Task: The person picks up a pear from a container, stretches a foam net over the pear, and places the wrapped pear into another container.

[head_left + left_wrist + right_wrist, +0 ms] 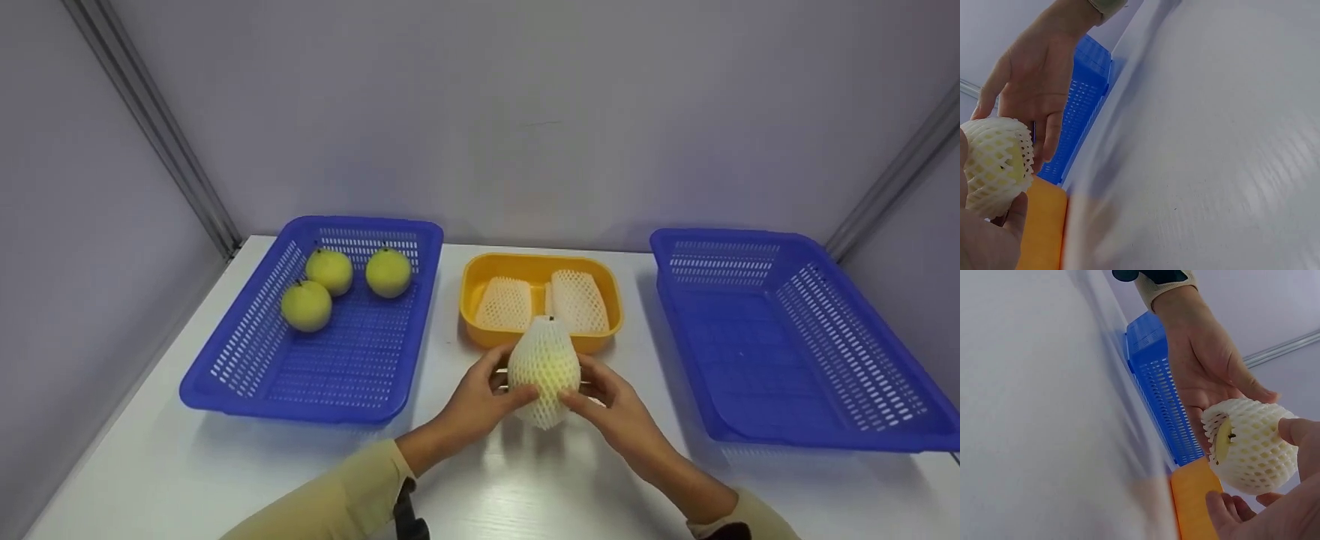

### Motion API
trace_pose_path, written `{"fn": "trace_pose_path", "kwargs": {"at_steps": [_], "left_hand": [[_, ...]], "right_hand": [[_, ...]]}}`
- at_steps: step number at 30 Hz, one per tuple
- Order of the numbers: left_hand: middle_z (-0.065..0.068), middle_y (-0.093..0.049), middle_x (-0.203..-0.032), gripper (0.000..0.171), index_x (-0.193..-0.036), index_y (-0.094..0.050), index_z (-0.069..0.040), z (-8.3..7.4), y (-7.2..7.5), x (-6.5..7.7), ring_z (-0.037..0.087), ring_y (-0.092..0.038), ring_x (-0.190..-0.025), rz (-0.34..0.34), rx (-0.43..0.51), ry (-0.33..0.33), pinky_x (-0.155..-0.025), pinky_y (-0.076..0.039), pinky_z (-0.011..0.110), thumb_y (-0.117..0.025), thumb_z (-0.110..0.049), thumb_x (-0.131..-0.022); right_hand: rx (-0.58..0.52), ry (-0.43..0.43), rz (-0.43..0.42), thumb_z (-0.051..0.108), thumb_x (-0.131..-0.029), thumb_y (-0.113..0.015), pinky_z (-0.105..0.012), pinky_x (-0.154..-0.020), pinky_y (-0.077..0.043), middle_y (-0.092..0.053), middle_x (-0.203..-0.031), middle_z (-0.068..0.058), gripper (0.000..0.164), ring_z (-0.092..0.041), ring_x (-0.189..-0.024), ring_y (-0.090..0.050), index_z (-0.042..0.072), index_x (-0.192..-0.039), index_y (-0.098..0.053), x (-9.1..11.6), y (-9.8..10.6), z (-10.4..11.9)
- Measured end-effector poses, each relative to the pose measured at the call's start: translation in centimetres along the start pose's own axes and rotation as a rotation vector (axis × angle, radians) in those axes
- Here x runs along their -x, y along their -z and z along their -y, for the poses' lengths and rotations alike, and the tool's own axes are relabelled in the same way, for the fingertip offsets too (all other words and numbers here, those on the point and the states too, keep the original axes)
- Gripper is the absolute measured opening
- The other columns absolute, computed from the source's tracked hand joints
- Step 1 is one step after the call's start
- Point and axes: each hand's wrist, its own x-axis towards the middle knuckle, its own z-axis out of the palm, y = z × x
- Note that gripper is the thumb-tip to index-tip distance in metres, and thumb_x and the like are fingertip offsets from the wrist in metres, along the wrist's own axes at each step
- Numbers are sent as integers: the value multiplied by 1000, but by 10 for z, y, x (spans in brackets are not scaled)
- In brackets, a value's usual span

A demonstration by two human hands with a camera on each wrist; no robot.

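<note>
A pear [546,371] in a white foam net sleeve is held upright between both hands, in front of a yellow bin. My left hand [474,401] grips its left side, thumb in front and fingers behind. From the right, my right hand [621,416] grips it the same way. In the left wrist view the bottom of the sleeved pear [996,163] shows bare skin through the net's open end. The right wrist view shows this same end of the pear [1249,441], with the thumbs against the net.
The yellow bin [540,259] holds flat foam net sleeves [504,304]. At left, a blue basket [300,409] contains three yellow-green pears [388,273]. Another blue basket [750,352] stands at right, nothing seen inside. Walls rise behind and beside the white table [495,487].
</note>
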Motion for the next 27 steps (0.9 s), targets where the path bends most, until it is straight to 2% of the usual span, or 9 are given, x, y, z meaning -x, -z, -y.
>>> {"fn": "trace_pose_path", "kwargs": {"at_steps": [3,10,19,22,25,27], "left_hand": [[16,-52,-135,71,-151,-40,-1,1,-1,0,28,-60,-120,-11,-1,0,-97,-55,37,-76,-23,-94],[13,-53,-136,73,-147,-42,-2,4,-6,0,26,-59,-119,-58,-17,3,-95,-56,36,-78,-31,-91],[14,-51,-136,79,-147,-41,-2,5,-6,1,27,-58,-120,-53,25,-14,-97,-55,38,-80,-39,-88],[15,-50,-136,68,-147,-42,-2,5,-4,2,26,-56,-121,-56,28,-30,-98,-53,37,-71,-37,-97],[16,-49,-137,52,-148,-42,-2,4,-3,2,25,-56,-122,-50,46,-43,-100,-51,37,-58,-28,-106],[17,-48,-137,46,-148,-41,0,4,-2,3,25,-56,-121,-44,63,-48,-100,-51,38,-52,-20,-108]], "right_hand": [[-2,19,-48,16,-97,-71,-35,-99,-49,-53,-139,-15,59,-29,-122,-54,9,-150,-46,2,-4,0],[-81,38,-101,10,-97,-70,-33,-96,-51,-53,-138,-15,56,-27,-120,-55,10,-147,-46,5,-8,1],[-129,43,-110,9,-99,-67,-33,-94,-54,-54,-135,-17,52,-27,-119,-58,8,-146,-45,3,-6,-1],[-183,47,-121,6,-100,-64,-36,-91,-56,-52,-135,-19,48,-27,-117,-60,6,-144,-43,1,-2,-3],[-220,50,-142,5,-101,-61,-39,-89,-57,-52,-133,-19,43,-27,-115,-60,5,-139,-42,0,0,-5],[-233,42,-147,6,-101,-60,-39,-88,-57,-53,-131,-18,40,-26,-115,-58,5,-137,-43,0,0,-6]]}}
